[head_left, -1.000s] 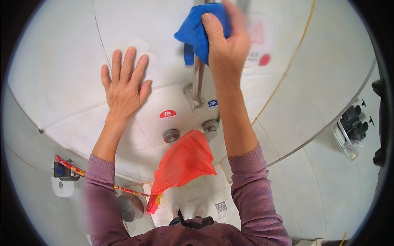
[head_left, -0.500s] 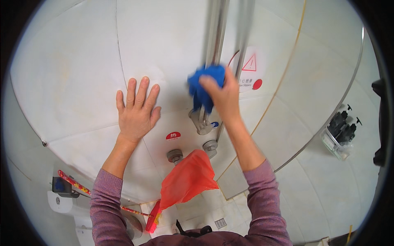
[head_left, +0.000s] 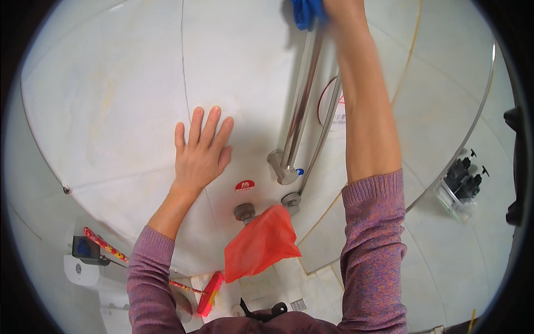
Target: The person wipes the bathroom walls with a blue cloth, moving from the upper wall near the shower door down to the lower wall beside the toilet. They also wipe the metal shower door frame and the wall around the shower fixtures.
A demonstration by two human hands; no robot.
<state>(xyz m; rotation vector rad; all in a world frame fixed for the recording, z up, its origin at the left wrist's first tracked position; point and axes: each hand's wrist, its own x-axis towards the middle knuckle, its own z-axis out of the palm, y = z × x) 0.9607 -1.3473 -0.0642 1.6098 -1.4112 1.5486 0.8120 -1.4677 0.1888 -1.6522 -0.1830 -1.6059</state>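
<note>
My left hand (head_left: pixel 201 153) lies flat against the white tiled wall (head_left: pixel 139 111), its fingers spread and nothing in it. Stretched up to the top edge of the picture, my right hand (head_left: pixel 344 8) is partly cut off by the frame. It presses a blue cloth (head_left: pixel 307 12) to the upper part of a chrome vertical bar (head_left: pixel 302 97). A bracket (head_left: pixel 283 167) fixes the bar's lower end to the wall. Beside the bar runs a thin metal hose (head_left: pixel 324 131), partly behind my right forearm.
A red plastic bag (head_left: pixel 262 245) hangs over the round pipe fittings (head_left: pixel 245 212). Below it are a red broom (head_left: pixel 209 293) and a floor drain (head_left: pixel 298 304). Black pump bottles (head_left: pixel 464 178) stand in a clear basket at right. A white toilet (head_left: pixel 83 273) is at lower left.
My right hand has slid the blue cloth up the bar, from near its lower end to the picture's top edge. My left hand stays on the wall; the view has shifted slightly.
</note>
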